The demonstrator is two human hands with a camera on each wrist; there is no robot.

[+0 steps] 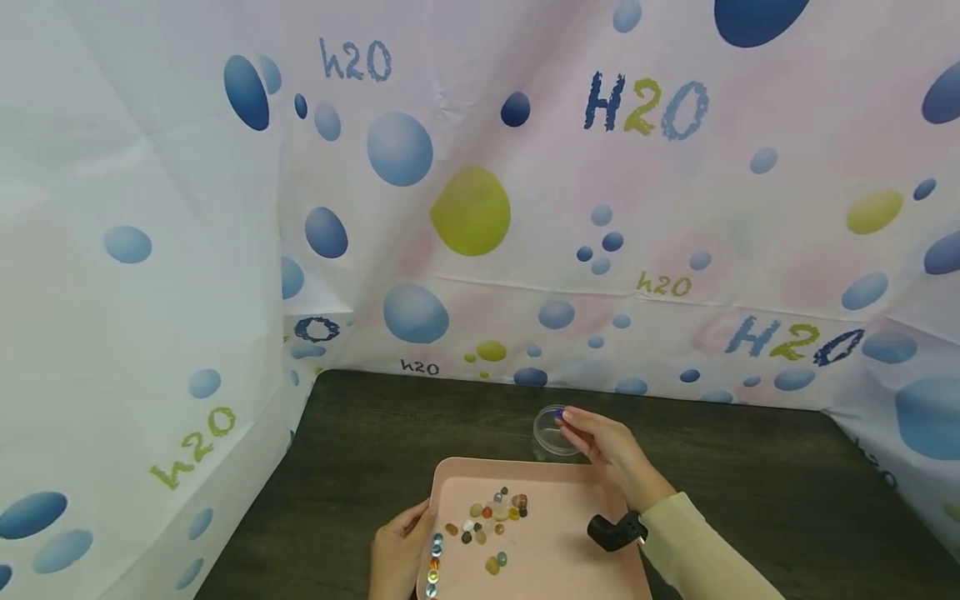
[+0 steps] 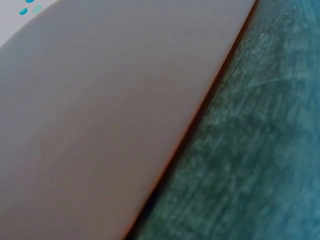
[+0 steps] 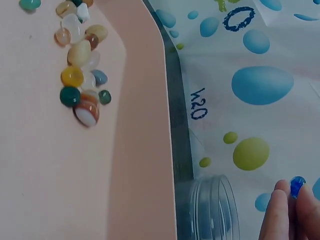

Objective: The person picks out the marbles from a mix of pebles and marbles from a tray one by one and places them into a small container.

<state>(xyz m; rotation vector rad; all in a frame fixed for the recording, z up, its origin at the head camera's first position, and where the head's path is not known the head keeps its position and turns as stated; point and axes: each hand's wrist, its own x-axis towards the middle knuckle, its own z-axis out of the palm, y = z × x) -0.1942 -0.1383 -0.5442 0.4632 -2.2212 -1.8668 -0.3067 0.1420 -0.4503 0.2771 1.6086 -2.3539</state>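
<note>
My right hand (image 1: 617, 450) pinches a small blue glass piece (image 3: 298, 186) between thumb and fingertips. It holds the piece at the rim of a clear round container (image 1: 545, 442), which stands open behind the tray. At the left edge of the pink tray (image 1: 562, 542), my left hand (image 1: 399, 557) grips the side. Polished stones (image 3: 80, 52) of several colours lie loosely grouped on the tray. A row of shiny glass pieces (image 1: 432, 564) lines its left side. The left wrist view shows only tray and table, with no fingers.
The tray rests on a dark wood-grain table (image 1: 360, 450). White cloth printed with bubbles and lettering (image 1: 637, 192) hangs behind the table and along its sides. A black wrist camera (image 1: 617, 532) sits on the right wrist above the tray.
</note>
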